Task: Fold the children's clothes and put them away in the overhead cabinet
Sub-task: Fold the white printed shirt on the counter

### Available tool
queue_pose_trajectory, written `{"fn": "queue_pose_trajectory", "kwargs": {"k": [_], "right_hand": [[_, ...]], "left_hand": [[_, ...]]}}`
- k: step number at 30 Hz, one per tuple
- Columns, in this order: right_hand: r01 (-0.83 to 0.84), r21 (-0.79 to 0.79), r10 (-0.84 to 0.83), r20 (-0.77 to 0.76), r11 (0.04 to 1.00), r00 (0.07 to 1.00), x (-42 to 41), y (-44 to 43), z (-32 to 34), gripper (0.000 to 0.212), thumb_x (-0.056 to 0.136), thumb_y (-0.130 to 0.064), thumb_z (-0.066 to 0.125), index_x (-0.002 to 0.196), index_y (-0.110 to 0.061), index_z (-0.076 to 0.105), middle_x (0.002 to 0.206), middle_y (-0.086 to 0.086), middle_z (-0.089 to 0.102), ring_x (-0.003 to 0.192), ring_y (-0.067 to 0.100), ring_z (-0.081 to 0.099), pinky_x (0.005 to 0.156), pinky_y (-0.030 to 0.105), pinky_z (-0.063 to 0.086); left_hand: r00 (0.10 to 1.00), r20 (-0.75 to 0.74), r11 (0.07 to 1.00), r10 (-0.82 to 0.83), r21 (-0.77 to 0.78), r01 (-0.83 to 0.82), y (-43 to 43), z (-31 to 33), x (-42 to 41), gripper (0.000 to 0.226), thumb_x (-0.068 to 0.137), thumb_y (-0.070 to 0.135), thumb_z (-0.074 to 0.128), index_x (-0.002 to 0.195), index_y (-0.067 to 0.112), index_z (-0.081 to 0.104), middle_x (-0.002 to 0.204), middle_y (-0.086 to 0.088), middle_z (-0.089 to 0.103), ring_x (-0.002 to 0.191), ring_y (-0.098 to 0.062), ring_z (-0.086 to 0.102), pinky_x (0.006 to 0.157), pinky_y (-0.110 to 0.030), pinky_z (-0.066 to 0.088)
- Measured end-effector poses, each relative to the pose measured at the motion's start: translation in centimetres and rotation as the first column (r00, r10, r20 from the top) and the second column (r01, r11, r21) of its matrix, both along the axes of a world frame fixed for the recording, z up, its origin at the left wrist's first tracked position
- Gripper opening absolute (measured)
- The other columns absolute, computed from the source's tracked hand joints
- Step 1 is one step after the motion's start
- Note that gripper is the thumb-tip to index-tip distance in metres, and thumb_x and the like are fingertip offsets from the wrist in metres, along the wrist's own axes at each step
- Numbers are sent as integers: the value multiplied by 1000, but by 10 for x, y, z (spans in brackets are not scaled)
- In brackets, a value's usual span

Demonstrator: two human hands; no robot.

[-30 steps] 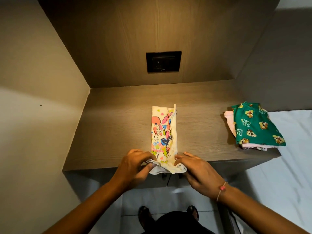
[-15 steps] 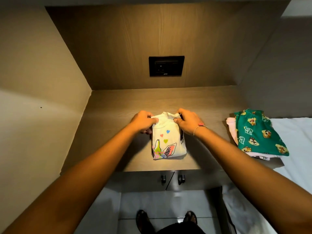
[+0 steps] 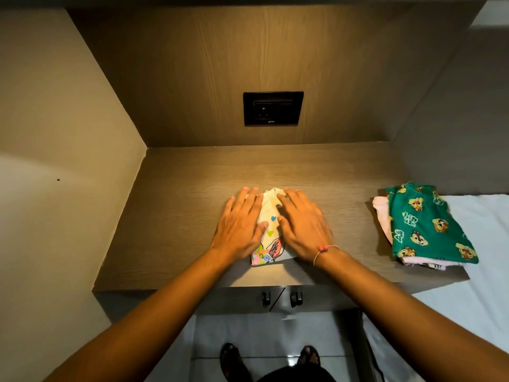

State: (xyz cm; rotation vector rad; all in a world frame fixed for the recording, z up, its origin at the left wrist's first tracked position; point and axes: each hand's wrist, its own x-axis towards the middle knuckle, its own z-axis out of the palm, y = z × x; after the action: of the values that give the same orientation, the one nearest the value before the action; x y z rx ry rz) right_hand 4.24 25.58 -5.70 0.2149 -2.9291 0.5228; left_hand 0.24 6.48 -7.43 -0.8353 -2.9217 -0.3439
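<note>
We see both arms stretched forward over the worktop (image 3: 179, 216), almost straight, and drawing together towards its middle. The left hand (image 3: 239, 224) lies palm down on the left side of a folded garment (image 3: 268, 210). The right hand (image 3: 303, 224) lies palm down on its right side, with a thin bracelet (image 3: 325, 248) at the wrist.

On both hands the fingers (image 3: 248, 199) are straight and a little spread, pointing away from the body. They grip nothing; they only press flat on the cloth. The two thumbs lie close together, and between them we make out a strip of pale fabric with a blue heart and a yellow heart. A bright cartoon print shows at the near end, below the palms.

The garment lies flat in the middle of the worktop, nearer the front edge than the back panel.

Well apart from it, at the right end of the worktop, sits a stack (image 3: 429, 227) of folded clothes: a green piece with a chipmunk print on top, pink and white pieces under it. The stack is just beside a bed (image 3: 482, 244) with a white sheet.

A black socket (image 3: 273, 108) is set in the back panel. Two dark knobs (image 3: 296, 297) show under the front edge, and below them we see feet (image 3: 231, 359) in sandals on a tiled floor.
</note>
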Motion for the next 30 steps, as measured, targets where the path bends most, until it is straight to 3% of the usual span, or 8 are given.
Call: {"fn": "queue_pose_trajectory", "kwargs": {"k": [2,4,13,16,19,21,26,30], "right_hand": [[-81,139,53,193,987,980,11,-3,-12,62,98,-41,26,155,-21,15,164,2,9,151,24,5,121,49,10],[-92,171,42,275,981,960,10,1,-21,64,99,-43,22,156,-23,1,164,-3,-6,150,20,-10,121,49,-4],[-120,152,68,310,981,948,5,4,-16,70,98,-42,28,155,-20,-6,162,-1,-14,150,21,-11,121,45,-5],[134,-28,-124,244,991,962,18,-5,-7,79,93,-44,44,156,-21,1,165,3,1,150,25,7,120,48,14],[459,-166,-411,259,873,874,24,-14,0,76,86,-46,59,147,-16,26,148,11,39,132,32,39,103,47,40],[524,-158,-448,352,837,822,18,-19,5,66,85,-44,65,137,-13,40,132,14,51,122,33,47,95,44,45],[608,-195,-448,514,770,732,0,-24,12,49,80,-33,76,120,-13,56,120,10,64,109,32,61,83,36,49],[620,-316,-404,536,718,741,-1,-22,11,36,79,-20,75,113,-18,64,114,7,70,102,29,65,80,31,50]], "left_hand": [[994,95,989,-49,-136,62,-5,-13,3,71,99,55,19,156,14,10,165,-7,6,151,-25,-1,122,-50,7],[987,150,985,-55,-151,78,-9,-19,-2,73,98,59,13,157,18,2,165,-4,-2,151,-21,-9,122,-49,-1],[983,181,984,-30,-168,61,-7,-15,-3,76,97,63,12,157,18,-2,165,-4,-5,151,-22,-9,122,-49,-2],[971,168,985,168,0,-170,-5,-8,12,75,97,61,30,154,15,16,162,-7,20,146,-27,21,116,-50,21],[880,151,882,450,79,-465,3,-2,25,53,95,54,45,131,17,52,134,-8,50,121,-25,44,97,-42,38],[820,236,835,522,54,-547,11,2,27,46,94,51,50,123,18,60,127,-7,52,118,-25,44,96,-41,39],[654,464,711,597,71,-700,28,20,17,37,85,44,67,111,17,67,121,-7,59,113,-27,52,93,-43,48],[619,523,684,586,89,-724,39,25,13,21,84,37,67,91,18,72,106,-7,68,102,-30,60,87,-43,53]]}}
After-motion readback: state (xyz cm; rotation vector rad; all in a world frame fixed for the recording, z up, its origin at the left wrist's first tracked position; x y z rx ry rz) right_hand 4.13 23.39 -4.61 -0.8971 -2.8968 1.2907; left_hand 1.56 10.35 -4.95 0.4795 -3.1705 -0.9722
